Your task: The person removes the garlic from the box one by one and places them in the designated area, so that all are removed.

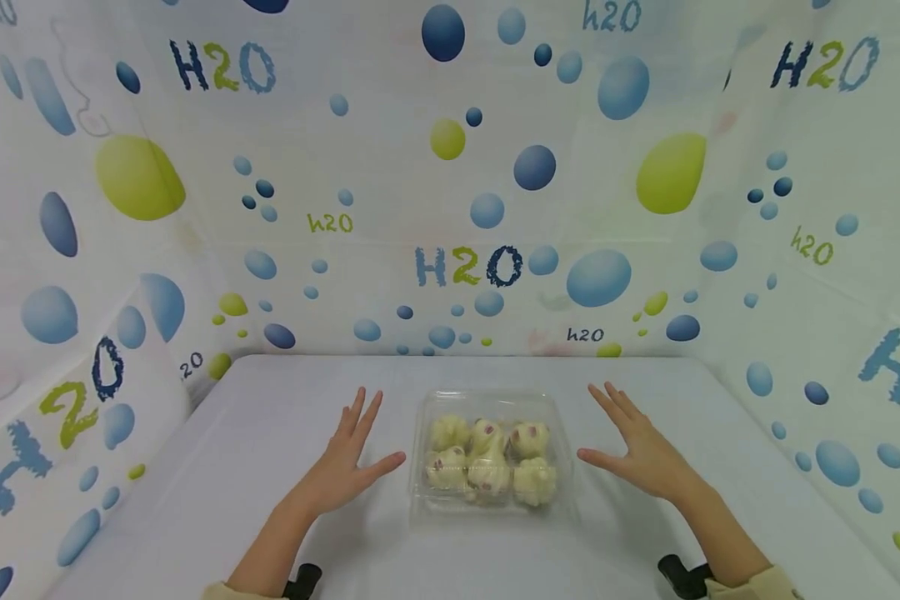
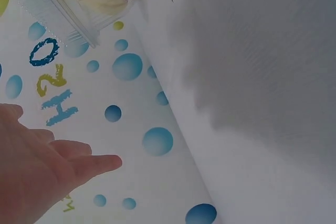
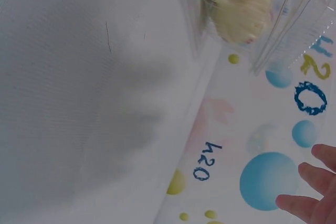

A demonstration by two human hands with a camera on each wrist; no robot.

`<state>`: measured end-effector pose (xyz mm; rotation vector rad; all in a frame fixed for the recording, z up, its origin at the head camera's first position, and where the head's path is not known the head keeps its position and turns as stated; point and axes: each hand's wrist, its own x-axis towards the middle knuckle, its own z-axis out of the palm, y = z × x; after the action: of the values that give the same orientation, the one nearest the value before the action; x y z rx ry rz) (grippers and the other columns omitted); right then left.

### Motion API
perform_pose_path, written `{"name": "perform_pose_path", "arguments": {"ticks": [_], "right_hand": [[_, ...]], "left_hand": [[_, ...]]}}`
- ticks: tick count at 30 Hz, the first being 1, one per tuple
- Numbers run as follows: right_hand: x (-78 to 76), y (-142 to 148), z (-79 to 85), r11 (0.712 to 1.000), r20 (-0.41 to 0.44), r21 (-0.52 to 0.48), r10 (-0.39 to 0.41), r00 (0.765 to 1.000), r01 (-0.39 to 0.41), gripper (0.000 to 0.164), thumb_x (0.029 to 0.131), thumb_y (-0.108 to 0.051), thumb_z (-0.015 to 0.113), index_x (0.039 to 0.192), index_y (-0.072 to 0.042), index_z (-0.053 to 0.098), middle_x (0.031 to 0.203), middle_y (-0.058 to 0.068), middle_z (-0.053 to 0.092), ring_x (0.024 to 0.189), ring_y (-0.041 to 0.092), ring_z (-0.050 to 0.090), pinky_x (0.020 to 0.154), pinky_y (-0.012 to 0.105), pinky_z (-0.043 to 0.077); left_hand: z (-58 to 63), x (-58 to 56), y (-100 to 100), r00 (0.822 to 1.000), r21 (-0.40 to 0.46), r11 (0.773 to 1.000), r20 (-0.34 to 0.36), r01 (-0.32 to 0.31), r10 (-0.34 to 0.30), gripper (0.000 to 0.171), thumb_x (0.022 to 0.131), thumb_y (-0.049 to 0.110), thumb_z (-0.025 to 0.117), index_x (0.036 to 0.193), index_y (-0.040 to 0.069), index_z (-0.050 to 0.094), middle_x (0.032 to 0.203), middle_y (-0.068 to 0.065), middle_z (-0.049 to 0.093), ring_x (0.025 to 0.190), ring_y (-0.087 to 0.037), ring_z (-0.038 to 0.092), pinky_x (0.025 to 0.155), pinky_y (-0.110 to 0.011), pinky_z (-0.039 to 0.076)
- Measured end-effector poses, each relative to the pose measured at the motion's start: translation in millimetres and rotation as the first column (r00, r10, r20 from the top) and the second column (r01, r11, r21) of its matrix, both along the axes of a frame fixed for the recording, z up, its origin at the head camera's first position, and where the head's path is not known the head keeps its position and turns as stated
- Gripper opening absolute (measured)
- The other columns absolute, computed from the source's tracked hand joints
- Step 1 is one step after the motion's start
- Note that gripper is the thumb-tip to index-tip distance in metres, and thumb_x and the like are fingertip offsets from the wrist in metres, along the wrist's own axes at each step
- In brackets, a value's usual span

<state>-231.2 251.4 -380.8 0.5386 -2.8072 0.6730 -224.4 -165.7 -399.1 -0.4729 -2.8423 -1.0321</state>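
Note:
In the head view a clear plastic clamshell box [image 1: 492,510] stands on the white table with its lid down. Several cream-coloured, lumpy round pieces [image 1: 487,467] with purplish spots show through the plastic. My left hand [image 1: 348,462] hovers to the left of the box, fingers spread and thumb toward it. On the opposite side my right hand [image 1: 641,454] is held the same way, apart from the box and holding nothing. Both wrist views catch part of the box at the top, with fingers of the left hand [image 2: 47,166] and right hand [image 3: 315,187] at the edges.
The white table [image 1: 487,562] reaches back to a curtain [image 1: 390,167] printed with blue and green drops and H2O lettering, which also hangs along both sides. Black straps [image 1: 684,575] sit at my wrists, below beige sleeves [image 1: 753,586].

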Motion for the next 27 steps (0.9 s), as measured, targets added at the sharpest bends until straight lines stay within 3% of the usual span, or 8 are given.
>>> {"name": "perform_pose_path", "arguments": {"ticks": [6,16,27], "right_hand": [[-1.6,-2.9,-5.5,0.999,0.046,-0.047,0.017,0.999,-0.015,0.088,0.078,-0.053,0.063,0.147,-0.03,0.014,0.152,0.011,0.01,0.136,0.039,0.009,0.09,0.072,0.022],[1.3,-9.3,-12.4,0.995,0.042,-0.092,0.049,0.998,-0.045,0.09,0.077,-0.049,0.067,0.147,-0.03,0.014,0.151,0.014,0.012,0.134,0.042,0.013,0.091,0.071,0.023],[0.0,-16.9,-16.4,0.992,0.04,-0.114,0.053,0.998,-0.049,0.093,0.075,-0.048,0.07,0.147,-0.03,0.013,0.151,0.015,0.013,0.134,0.042,0.014,0.09,0.071,0.024]], "left_hand": [[-7.2,3.4,0.2,0.998,0.06,0.998,0.067,0.011,-0.015,0.089,0.084,0.057,0.054,0.146,0.034,-0.005,0.151,0.002,-0.017,0.135,-0.039,-0.011,0.093,-0.073,0.012],[-15.2,7.7,3.8,0.994,0.129,0.991,0.105,0.021,-0.035,0.088,0.086,0.047,0.058,0.147,0.029,-0.003,0.152,-0.006,-0.014,0.136,-0.039,-0.003,0.098,-0.069,0.013],[-17.1,8.1,10.4,0.993,0.176,0.984,0.102,0.033,-0.052,0.089,0.085,0.044,0.06,0.148,0.025,0.001,0.152,-0.008,-0.012,0.137,-0.036,-0.005,0.099,-0.067,0.01]]}}
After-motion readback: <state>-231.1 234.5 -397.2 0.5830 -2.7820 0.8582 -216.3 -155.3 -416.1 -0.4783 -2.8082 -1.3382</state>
